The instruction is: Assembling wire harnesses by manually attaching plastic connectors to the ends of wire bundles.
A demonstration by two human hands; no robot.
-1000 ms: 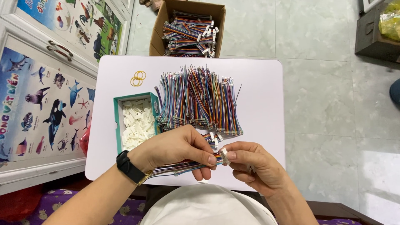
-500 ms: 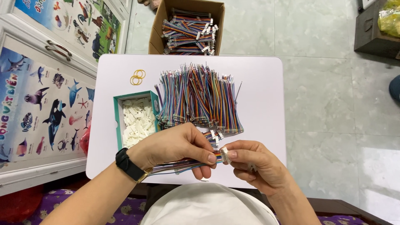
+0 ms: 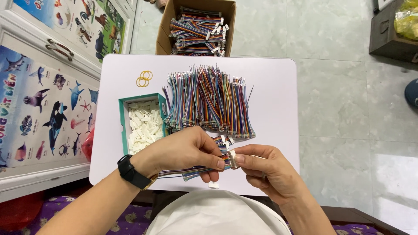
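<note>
My left hand (image 3: 183, 150), with a black watch on the wrist, grips a multicoloured ribbon wire strip (image 3: 189, 170) near its end. My right hand (image 3: 265, 167) pinches a small white connector (image 3: 233, 159) at that wire end, fingertips of both hands almost touching. Just beyond the hands lies a wide pile of multicoloured wire strips (image 3: 207, 102) on the white table (image 3: 274, 95). A green box of white connectors (image 3: 143, 124) stands left of the pile. One loose white connector (image 3: 213, 185) lies at the table's near edge.
Yellow rubber bands (image 3: 144, 78) lie at the table's far left. A cardboard box of finished wire bundles (image 3: 198, 26) stands on the tiled floor behind the table. A cabinet with animal posters (image 3: 39, 104) runs along the left. A dark box (image 3: 392, 35) sits far right.
Both hands stay together at the wire end with only slight finger shifts; nothing else on the table has moved.
</note>
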